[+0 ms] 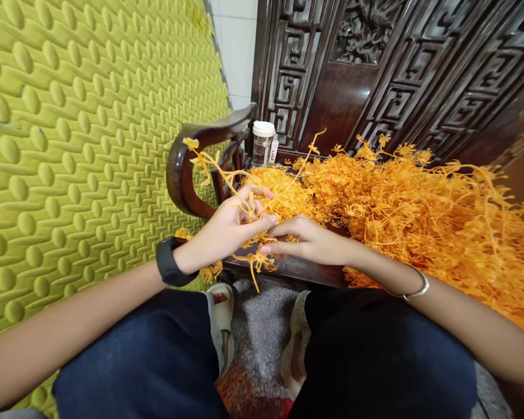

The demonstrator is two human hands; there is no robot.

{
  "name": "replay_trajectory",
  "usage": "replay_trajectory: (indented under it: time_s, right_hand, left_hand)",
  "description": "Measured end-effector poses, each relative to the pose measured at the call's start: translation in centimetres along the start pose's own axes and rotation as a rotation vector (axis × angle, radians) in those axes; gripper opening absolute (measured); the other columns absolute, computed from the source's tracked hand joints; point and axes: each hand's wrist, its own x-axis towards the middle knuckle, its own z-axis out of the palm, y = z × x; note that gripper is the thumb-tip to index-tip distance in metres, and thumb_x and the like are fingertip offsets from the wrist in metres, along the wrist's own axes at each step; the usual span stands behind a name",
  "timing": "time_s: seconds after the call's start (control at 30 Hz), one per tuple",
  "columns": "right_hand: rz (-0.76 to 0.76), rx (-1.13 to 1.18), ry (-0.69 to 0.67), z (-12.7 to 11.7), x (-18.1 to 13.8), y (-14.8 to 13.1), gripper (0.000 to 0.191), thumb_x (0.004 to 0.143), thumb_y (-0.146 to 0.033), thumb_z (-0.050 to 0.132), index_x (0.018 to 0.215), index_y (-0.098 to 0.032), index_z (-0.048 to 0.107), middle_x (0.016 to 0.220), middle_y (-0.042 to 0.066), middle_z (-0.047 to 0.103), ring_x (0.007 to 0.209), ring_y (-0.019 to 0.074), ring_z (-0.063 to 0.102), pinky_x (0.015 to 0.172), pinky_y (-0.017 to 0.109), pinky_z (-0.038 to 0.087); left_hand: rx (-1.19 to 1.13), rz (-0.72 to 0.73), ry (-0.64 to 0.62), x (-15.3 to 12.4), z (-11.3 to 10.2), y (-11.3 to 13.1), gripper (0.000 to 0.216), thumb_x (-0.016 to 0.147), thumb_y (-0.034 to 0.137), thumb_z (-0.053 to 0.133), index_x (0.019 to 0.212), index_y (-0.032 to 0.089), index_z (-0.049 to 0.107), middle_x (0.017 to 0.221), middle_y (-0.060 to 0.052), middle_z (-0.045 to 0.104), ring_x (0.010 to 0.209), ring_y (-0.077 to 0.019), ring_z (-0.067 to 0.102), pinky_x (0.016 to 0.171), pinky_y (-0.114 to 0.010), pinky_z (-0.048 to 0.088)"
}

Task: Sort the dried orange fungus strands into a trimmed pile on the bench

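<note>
Currently, orange stem lies in left hand, fingers curled loosely round it, long axis slanting out toward armrest; right hand, farther from armrest, fingers part-closed beside orange sprig, grip unclear.

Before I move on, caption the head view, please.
Left hand holding orange stems, right hand close by, beside a feathery orange heap.

Likely a home: carved wooden bench
</note>
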Motion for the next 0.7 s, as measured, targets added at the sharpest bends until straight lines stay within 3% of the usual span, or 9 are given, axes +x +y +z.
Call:
replay_trajectory:
  time_s: [0.13, 0.7]
  right_hand:
    - [0.018, 0.023, -0.064, -0.5, -0.6, 0.1, 0.042, 0.088, -0.044, 0.05, 0.061, -0.012, 0.052, 0.055, -0.004, 0.043, 0.052, 0.0047, 0.037, 0.055, 0.02, 0.032]
    - [0.159, 0.32, -0.227, -0.9, -2.1, 0.7, 0.041, 0.088, -0.04, 0.05, 0.061, -0.011, 0.058, 0.057, -0.001, 0.054, 0.054, 0.0059, 0.048, 0.059, 0.021, 0.04]
  left_hand:
    - [0.032, -0.063, -0.029, 0.1, 0.0, -0.4, 0.032, 0.079, 0.026, 0.06, 0.104, 0.015, 0.044, 0.065, 0.007, 0.045, 0.05, -0.0052, 0.038, 0.046, -0.019, 0.03]
    - [0.14, -0.155, -0.161, -0.7, -1.3, -0.8, 0.026, 0.079, 0.03, 0.06, 0.097, 0.015, 0.049, 0.066, 0.006, 0.044, 0.057, -0.0072, 0.041, 0.054, -0.022, 0.033]
